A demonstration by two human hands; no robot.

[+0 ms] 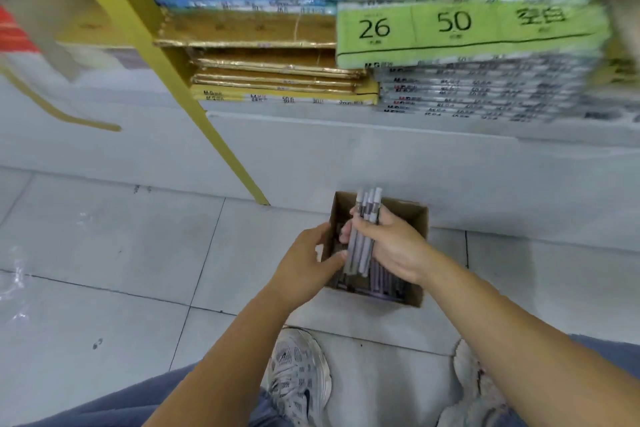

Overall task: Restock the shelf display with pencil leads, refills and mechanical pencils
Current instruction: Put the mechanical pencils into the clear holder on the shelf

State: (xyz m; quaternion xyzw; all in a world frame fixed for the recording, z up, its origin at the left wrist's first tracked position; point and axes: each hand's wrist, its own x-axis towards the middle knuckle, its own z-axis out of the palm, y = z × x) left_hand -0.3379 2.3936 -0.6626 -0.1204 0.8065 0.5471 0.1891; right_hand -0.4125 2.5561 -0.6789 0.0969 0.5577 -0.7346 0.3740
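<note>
A small open cardboard box stands on the tiled floor in front of my feet, with several grey mechanical pencils lying in its bottom. My right hand grips a bundle of several grey pencils upright above the box, their white caps pointing toward the shelf. My left hand is at the box's left wall, fingers curled toward the lower end of the bundle; whether it pinches the pencils or the wall I cannot tell.
A low white shelf base carries stacked blue, gold, yellow and green paper packs. A yellow slanted post comes down to the floor left of the box. Crumpled plastic wrap lies at the far left. My shoes are below.
</note>
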